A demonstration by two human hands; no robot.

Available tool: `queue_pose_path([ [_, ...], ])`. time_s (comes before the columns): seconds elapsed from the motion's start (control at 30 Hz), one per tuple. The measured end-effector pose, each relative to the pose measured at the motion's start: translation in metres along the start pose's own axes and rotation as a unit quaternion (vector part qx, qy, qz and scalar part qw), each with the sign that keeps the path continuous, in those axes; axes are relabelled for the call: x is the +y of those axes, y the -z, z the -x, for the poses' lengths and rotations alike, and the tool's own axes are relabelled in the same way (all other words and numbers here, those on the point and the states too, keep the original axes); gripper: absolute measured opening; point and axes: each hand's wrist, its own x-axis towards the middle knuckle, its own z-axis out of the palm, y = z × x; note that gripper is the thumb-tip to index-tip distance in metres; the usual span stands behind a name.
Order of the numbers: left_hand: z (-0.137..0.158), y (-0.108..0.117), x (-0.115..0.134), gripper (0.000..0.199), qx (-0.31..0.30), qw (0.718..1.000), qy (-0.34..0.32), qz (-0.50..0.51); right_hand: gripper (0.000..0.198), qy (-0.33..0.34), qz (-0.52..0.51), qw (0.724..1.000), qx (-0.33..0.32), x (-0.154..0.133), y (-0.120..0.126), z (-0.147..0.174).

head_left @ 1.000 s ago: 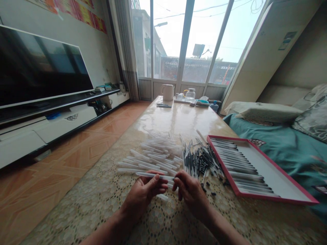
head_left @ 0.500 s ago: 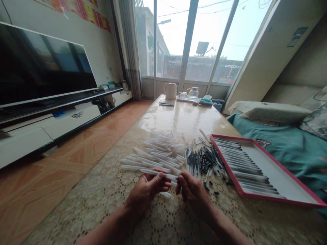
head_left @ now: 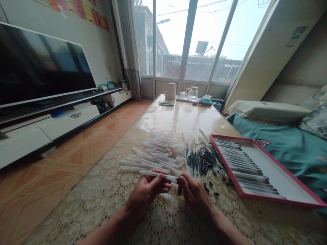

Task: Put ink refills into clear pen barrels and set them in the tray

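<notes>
A clear, whitish pen barrel (head_left: 169, 176) lies level between both hands, above the near part of the table. My left hand (head_left: 146, 189) is closed round it with the thumb on top. At its right end my right hand (head_left: 192, 189) pinches with thumb and finger; a dark bit shows there, partly hidden by the fingertips. Just beyond the hands spreads a heap of similar clear barrels (head_left: 155, 154). Black-tipped refills and small black pen parts (head_left: 204, 160) are piled to its right. A red-rimmed box (head_left: 293, 183) holds a row of pens with dark ends (head_left: 249, 163).
The long table has a patterned cover (head_left: 102, 204). At its far end stand a light kettle (head_left: 170, 91), a glass jug (head_left: 193, 93) and a tissue pack (head_left: 205, 101). A bed or sofa with a green cover (head_left: 278, 136) is at the right. A television (head_left: 46, 64) stands left.
Almost nothing differs. Both hands keep the pen barrel in the same place, and the view has shifted very slightly.
</notes>
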Motion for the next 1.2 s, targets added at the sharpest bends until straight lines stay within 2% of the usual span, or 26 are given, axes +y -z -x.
queue_pose_path([
  [0.13,-0.0005,0.0007,0.0005,0.021,0.014,1.0,0.001,0.0,0.025,-0.001,0.0,1.0,-0.003,-0.0004,0.001,0.0],
  [0.33,-0.0021,0.0026,-0.0015,0.019,-0.007,1.0,0.001,-0.002,0.035,-0.005,0.019,1.0,-0.01,0.001,-0.0001,0.0006],
  [0.5,-0.0018,0.0016,-0.0001,0.02,0.006,1.0,-0.003,-0.003,0.025,0.021,0.04,0.999,0.023,0.0022,-0.0022,0.0011],
  [0.7,-0.0014,0.0009,0.0,0.02,-0.014,1.0,-0.005,-0.01,0.036,0.02,0.034,0.999,-0.021,0.0014,0.0,0.0007],
  [0.9,-0.0018,0.0015,-0.0003,0.021,0.005,1.0,-0.009,-0.013,0.022,0.013,0.045,0.999,-0.016,0.0016,0.0017,0.0009],
  [1.2,0.0016,-0.0009,0.0028,0.021,-0.033,0.999,-0.019,-0.039,0.035,0.005,-0.015,0.999,-0.033,-0.0016,-0.0003,0.0022],
])
